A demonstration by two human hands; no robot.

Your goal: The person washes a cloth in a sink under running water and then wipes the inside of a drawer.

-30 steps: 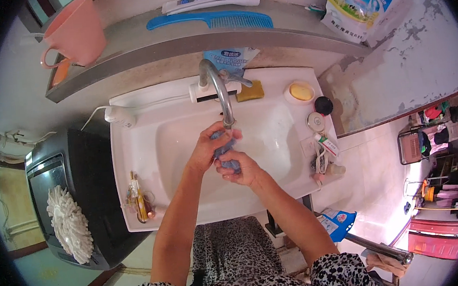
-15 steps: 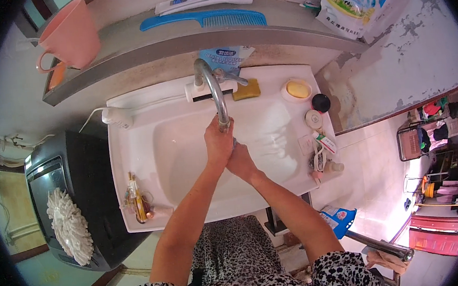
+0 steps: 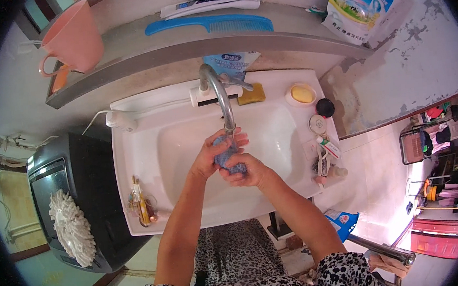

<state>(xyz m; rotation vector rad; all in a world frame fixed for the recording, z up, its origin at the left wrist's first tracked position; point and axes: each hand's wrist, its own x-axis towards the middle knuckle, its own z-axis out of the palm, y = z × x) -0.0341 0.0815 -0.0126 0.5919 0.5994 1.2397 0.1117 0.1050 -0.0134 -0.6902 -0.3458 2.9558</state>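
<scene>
A crumpled blue-grey cloth (image 3: 222, 155) is bunched between my two hands, over the basin of the white sink (image 3: 147, 203). My left hand (image 3: 204, 160) is closed on its upper part, right under the spout of the curved metal faucet (image 3: 215, 87), some fingers reaching out past the cloth. Lower and to the right, my right hand (image 3: 250, 171) grips the cloth's other end with the thumb over it. Part of the cloth is hidden by my fingers.
A yellow sponge (image 3: 251, 94) and a soap dish (image 3: 294, 101) with yellow soap sit on the sink's back rim. Small jars and tubes line its right rim. Above, a shelf (image 3: 141, 54) holds a pink mug (image 3: 74, 39), a blue comb (image 3: 219, 24) and a pouch (image 3: 361, 6).
My hands have come apart from a tight clasp and moved slightly down. The blue-grey cloth, mostly hidden before, now shows between them. The whole view has shifted a little.
</scene>
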